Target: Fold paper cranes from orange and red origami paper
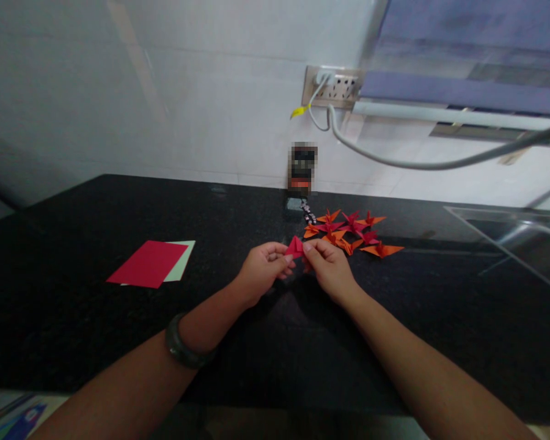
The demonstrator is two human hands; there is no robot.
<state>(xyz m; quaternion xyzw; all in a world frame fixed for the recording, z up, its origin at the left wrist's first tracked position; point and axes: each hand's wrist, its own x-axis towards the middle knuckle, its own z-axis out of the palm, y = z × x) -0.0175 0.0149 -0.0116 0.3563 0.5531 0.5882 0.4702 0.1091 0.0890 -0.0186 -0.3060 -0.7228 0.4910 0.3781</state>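
Observation:
Between both hands, just above the dark countertop, is a small piece of folded red paper with a pointed top. My left hand pinches its left side, thumb in front. On the right edge, my right hand grips it between thumb and fingers; some fingertips are hidden behind the paper. Just beyond my right hand lies a group of several orange and red origami cranes. Off to the left, a square red sheet of paper rests partly over a pale green sheet.
The black speckled countertop runs to a tiled wall. A phone-like object, blurred out, leans at the wall with a patterned strap beside it. A sink is at right. A grey cable hangs below a wall socket.

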